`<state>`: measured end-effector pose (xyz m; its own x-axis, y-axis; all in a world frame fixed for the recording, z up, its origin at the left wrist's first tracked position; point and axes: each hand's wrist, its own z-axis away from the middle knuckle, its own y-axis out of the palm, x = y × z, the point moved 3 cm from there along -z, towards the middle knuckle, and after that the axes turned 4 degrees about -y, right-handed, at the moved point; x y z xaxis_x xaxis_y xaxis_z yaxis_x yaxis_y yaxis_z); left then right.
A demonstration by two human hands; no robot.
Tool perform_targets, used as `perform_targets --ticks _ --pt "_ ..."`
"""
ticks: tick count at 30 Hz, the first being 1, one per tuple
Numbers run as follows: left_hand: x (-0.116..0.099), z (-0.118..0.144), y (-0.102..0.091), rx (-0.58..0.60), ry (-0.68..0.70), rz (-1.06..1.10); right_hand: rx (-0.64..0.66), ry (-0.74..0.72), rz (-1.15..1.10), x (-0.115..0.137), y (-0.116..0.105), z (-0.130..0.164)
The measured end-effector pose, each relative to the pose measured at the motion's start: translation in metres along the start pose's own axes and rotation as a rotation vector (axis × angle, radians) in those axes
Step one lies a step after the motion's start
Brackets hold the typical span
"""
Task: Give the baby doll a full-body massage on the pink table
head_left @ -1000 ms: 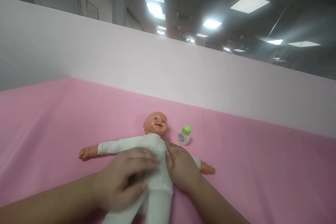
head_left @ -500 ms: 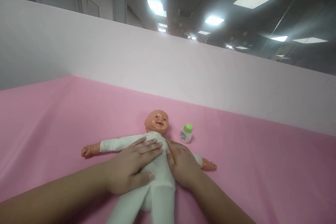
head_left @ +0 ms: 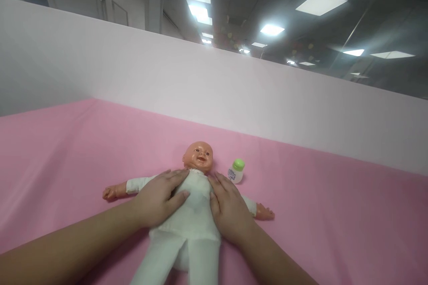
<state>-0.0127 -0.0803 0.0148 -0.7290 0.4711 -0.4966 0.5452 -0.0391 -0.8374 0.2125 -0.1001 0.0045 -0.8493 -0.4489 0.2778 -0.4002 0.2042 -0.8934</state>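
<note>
Left fingers: the left hand (head_left: pixel 159 199) lies palm down with its fingers spread flat and gripping nothing; the fingertips reach the upper chest, the thumb angled toward the breastbone.
Right fingers: the right hand (head_left: pixel 227 207) is likewise flat and open, holding nothing, its fingers pointing to about 11 o'clock along the other side of the chest.
Doll: the plastic baby doll in a soft white cloth suit (head_left: pixel 192 207) lies on its back, head at 12 o'clock, legs running off toward 6 o'clock, arms stretched out to 9 and 3 o'clock. Both palms rest on its torso, a strip of white cloth showing between them.
Pressure, as a judgement: the body looks soft and stuffed, so light, even contact with the whole palm would suit better than digging in with the fingertips. Matching both hands should keep the doll from twisting.
Bottle: a small white plastic bottle with a green cap (head_left: pixel 236 172) stands upright at about 1 o'clock from the right hand, near the doll's head, clear of the fingers.
Surface: a smooth pink cloth sheet (head_left: pixel 334 213) covers the table, and may slide if pushed sideways.
Backdrop: a pale partition wall (head_left: pixel 234 93) stands at 12 o'clock.
</note>
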Motion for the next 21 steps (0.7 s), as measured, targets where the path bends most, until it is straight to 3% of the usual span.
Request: perform_targets --ticks 3,6,8,10,13,16,21 --pt "0.001 -0.001 0.0 -0.002 -0.027 -0.031 -0.15 -0.162 -0.031 0.011 -0.009 0.007" --pt "0.002 -0.001 0.0 -0.005 -0.015 -0.024 -0.221 -0.549 -0.167 0.042 -0.014 0.021" --pt "0.003 -0.001 0.0 -0.01 0.003 -0.014 -0.133 -0.782 -0.213 0.065 -0.008 0.031" --pt "0.004 -0.001 0.001 -0.014 0.02 -0.005 -0.029 -0.905 -0.181 0.082 0.003 0.038" --pt "0.007 -0.001 0.003 -0.016 0.028 0.005 0.141 -0.864 -0.129 0.087 0.01 0.038" --pt "0.01 -0.001 0.004 -0.01 0.005 0.013 0.32 -0.642 -0.187 0.073 -0.002 0.028" --pt "0.009 0.0 0.003 -0.03 -0.001 0.037 0.399 -0.323 -0.225 0.045 -0.022 0.013"
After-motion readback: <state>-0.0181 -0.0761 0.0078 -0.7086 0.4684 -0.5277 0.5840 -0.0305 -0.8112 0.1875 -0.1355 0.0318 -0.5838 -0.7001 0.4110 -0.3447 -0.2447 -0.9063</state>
